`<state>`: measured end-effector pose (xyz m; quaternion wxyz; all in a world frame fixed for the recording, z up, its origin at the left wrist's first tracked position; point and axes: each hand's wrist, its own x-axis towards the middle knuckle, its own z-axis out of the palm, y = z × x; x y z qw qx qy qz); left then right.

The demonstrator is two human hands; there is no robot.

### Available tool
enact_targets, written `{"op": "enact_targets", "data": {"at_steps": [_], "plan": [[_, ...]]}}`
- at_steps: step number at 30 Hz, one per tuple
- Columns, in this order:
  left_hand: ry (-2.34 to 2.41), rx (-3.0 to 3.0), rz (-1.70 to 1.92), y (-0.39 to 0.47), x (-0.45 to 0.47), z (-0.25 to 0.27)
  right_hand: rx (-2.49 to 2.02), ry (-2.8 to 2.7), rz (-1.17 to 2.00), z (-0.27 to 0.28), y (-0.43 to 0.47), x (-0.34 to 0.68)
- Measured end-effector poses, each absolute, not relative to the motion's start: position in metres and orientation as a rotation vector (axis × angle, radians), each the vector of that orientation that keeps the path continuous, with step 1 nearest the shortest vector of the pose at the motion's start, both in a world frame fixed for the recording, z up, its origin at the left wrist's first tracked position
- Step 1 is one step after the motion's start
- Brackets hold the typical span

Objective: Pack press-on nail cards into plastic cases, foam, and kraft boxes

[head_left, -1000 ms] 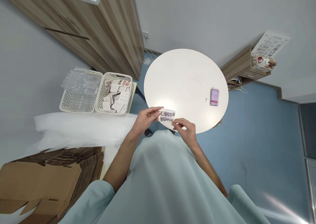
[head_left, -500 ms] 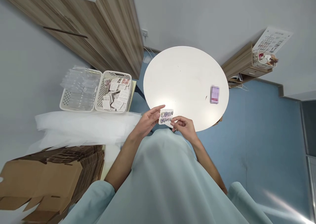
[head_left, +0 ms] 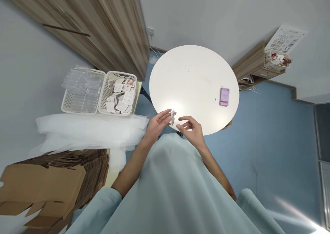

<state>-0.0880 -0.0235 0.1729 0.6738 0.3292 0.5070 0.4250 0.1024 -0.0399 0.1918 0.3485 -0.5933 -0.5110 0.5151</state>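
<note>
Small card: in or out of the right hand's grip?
Out. The small card is held by the left hand, turned nearly edge-on, and a gap separates it from the open right hand.

The small thin card (head_left: pixel 173 114) shows white and grey. The round smooth tabletop (head_left: pixel 196 76) is white, the loose cloth garment (head_left: pixel 177 186) pale blue-green, the tall wooden cabinet (head_left: pixel 110 24) streaked brown and beige, the blurred rectangular item (head_left: pixel 224 95) lilac with a red band.

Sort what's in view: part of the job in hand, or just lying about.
Apparently in the job:
small card, in the left hand
right hand, open beside it
basket of cards, probably

Apparently just lying about:
purple item on the table
white sheeting
brown cardboard
clear plastic pieces
</note>
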Motion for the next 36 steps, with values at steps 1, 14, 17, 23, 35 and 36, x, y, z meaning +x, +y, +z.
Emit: {"op": "enact_targets", "data": {"at_steps": [1,14,17,23,35,36], "plan": [[1.170,0.756,0.968,-0.025,-0.087,0.172,-1.547,-1.369,1.287,0.195,-0.041,0.099],[1.311,0.900,1.089,-0.042,-0.092,0.174,-1.479,-1.330,1.370,0.177,-0.041,0.093],[1.302,0.909,1.074,-0.045,-0.096,0.182,-1.395,-1.220,1.566,0.173,-0.039,0.100],[1.324,0.937,1.075,-0.046,-0.099,0.184,-1.346,-1.158,1.625,0.171,-0.037,0.097],[1.446,1.195,1.062,-0.042,-0.093,0.178,-1.484,-1.289,1.413,0.162,-0.042,0.091],[1.450,1.210,1.052,-0.040,-0.091,0.177,-1.485,-1.303,1.389,0.163,-0.043,0.091]]}}
